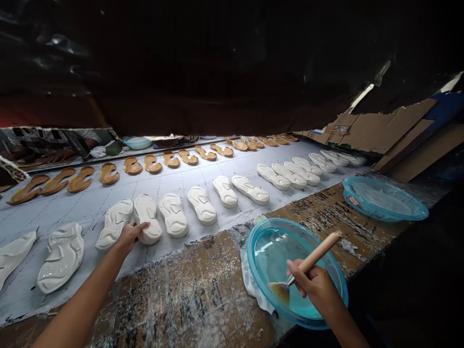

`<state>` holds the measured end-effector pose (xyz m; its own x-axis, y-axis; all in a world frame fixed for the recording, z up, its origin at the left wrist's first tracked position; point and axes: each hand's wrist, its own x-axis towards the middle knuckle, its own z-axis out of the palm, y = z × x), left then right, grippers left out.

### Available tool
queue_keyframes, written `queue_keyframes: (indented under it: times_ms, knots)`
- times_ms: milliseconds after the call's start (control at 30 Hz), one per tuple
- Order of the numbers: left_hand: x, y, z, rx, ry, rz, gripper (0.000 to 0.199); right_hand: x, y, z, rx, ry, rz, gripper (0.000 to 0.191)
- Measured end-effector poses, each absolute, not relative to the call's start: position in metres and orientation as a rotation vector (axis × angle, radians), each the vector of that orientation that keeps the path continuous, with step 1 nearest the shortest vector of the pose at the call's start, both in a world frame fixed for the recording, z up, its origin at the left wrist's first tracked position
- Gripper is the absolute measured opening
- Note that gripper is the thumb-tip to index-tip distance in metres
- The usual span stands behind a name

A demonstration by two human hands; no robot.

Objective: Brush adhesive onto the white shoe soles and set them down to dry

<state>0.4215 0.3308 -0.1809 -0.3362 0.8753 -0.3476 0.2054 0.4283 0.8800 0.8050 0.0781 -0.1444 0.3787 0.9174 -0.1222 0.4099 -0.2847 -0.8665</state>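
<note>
My left hand (131, 235) is closed on the near part of a white shoe sole (145, 212), thumb lying over its top and the other fingers mostly hidden. That sole stands in a row of similar white soles, close beside another white sole (116, 220). At the left, a glossier white sole (61, 258) looks wet. In my right hand (311, 279) is a brush (321, 252) with a wooden handle, gripped near its metal collar. Its bristles point down into a blue basin (253, 263) of clear liquid.
A white sheet (224, 166) covers the bench, with a far row of brown soles (152, 163). Another blue basin (384, 198) sits on the stained cardboard to the right. A dark cover (217, 67) hangs low overhead. Beyond the bench, a person's hand (63, 155) is partly visible.
</note>
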Motion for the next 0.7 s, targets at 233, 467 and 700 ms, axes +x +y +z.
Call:
queue_keyframes:
  times_ms: [233,467,700]
  knots:
    - [0.466,0.219,-0.136,0.568,1.302,1.07,0.03,0.806,0.079,-0.144,-1.794,-1.096,0.858,0.046]
    - [0.532,0.115,-0.101,0.362,0.79,0.653,0.054,0.769,0.07,-0.106,-1.48,-1.145,0.759,0.024]
    - [0.534,0.085,-0.082,0.365,0.701,0.407,0.059,0.726,0.077,-0.046,-0.868,-1.629,0.15,0.014]
